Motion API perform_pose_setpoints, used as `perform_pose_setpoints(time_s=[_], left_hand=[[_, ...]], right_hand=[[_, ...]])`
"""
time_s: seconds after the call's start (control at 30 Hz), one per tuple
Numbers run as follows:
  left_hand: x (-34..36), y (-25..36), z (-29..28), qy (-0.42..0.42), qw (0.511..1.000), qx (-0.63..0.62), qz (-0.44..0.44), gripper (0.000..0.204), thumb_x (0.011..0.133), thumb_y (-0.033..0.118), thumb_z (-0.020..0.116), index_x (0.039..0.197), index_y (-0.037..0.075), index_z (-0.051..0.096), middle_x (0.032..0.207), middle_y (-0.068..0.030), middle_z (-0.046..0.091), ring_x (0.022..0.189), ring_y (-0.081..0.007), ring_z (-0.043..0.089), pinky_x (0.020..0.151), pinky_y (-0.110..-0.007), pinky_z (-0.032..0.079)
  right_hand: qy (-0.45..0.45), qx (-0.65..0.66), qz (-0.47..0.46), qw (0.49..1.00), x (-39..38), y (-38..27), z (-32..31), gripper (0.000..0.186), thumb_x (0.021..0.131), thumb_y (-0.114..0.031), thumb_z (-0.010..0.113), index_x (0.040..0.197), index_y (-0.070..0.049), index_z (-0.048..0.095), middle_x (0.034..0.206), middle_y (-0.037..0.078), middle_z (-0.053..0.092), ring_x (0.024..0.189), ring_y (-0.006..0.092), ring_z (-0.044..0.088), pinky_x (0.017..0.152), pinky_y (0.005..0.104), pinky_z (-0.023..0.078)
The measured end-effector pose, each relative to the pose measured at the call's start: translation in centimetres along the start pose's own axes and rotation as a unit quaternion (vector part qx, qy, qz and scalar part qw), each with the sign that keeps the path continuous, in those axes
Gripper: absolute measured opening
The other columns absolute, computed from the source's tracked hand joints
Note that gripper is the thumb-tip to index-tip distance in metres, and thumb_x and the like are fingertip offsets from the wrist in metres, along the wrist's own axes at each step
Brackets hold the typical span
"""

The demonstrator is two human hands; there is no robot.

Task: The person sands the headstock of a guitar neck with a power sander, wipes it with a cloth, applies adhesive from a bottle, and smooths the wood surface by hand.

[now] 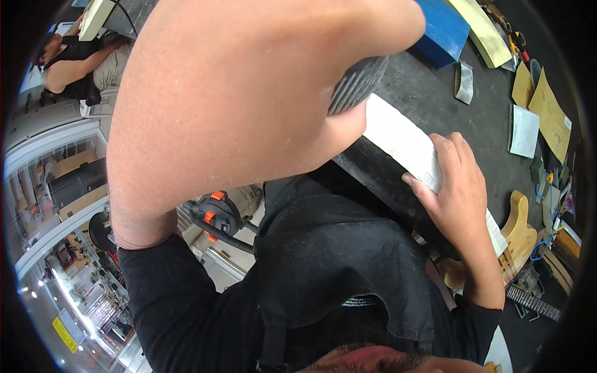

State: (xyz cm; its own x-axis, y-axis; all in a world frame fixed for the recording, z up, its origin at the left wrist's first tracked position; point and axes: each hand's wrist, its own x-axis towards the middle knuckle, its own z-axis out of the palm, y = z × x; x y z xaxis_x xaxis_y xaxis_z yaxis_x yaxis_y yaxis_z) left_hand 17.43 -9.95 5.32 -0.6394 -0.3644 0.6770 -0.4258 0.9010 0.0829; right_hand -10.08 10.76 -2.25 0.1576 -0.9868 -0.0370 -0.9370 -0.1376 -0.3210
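A long, flat white strip (401, 140) lay along the dark grey surface's (429, 90) near edge.
The left hand (298, 68) was curled around a dark grey, ridged object (359, 84); the right hand (459, 186) pinched the strip between thumb and fingers.

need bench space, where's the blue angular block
In the head view, the blue angular block sits at the top edge, right of centre, on the dark bench between the left hand and a pale yellow block.
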Motion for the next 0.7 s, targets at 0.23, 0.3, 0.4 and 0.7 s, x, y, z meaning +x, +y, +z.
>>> perform_pose_setpoints(time_s=[0.23,0.3,0.4,0.7], left_hand=[[-0.7,-0.3,0.5,-0.005,1.000,-0.012,-0.005,0.028,0.067,0.011,0.077,0.093,0.002,0.071,0.089,-0.0124,0.065,0.085,-0.0290,0.065,0.079,-0.040,0.052],[-1.0,-0.1,0.0,-0.007,1.000,-0.010,-0.007,0.028,0.067,0.011,0.077,0.093,0.002,0.071,0.089,-0.0124,0.064,0.085,-0.0290,0.065,0.080,-0.040,0.052],[-1.0,-2.9,1.5,-0.008,1.000,-0.014,-0.009,0.028,0.067,0.011,0.077,0.093,0.002,0.071,0.089,-0.0124,0.064,0.085,-0.0290,0.065,0.080,-0.040,0.052],[-1.5,-0.6,0.2,-0.018,1.000,-0.017,-0.008,0.027,0.068,0.011,0.077,0.093,0.002,0.071,0.088,-0.0124,0.064,0.086,-0.0291,0.064,0.080,-0.040,0.052]], right_hand=[[-0.002,-0.004,0.018,1.000,-0.1,0.2,0.1,0.063,0.082,-0.033,0.090,0.130,-0.001,0.064,0.111,0.016,0.059,0.107,0.0361,0.064,0.090,0.0462,0.054],[-0.005,-0.006,0.015,1.000,0.0,0.1,0.1,0.063,0.083,-0.033,0.090,0.130,-0.001,0.064,0.111,0.016,0.059,0.107,0.0360,0.064,0.090,0.0462,0.054],[-0.012,-0.008,0.020,1.000,0.0,0.1,0.1,0.062,0.083,-0.033,0.090,0.130,-0.002,0.064,0.111,0.015,0.059,0.107,0.0358,0.064,0.090,0.0460,0.054],[-0.012,-0.008,0.020,1.000,0.0,0.1,0.1,0.062,0.083,-0.034,0.090,0.131,-0.003,0.065,0.111,0.015,0.059,0.108,0.0354,0.064,0.090,0.0460,0.054]])
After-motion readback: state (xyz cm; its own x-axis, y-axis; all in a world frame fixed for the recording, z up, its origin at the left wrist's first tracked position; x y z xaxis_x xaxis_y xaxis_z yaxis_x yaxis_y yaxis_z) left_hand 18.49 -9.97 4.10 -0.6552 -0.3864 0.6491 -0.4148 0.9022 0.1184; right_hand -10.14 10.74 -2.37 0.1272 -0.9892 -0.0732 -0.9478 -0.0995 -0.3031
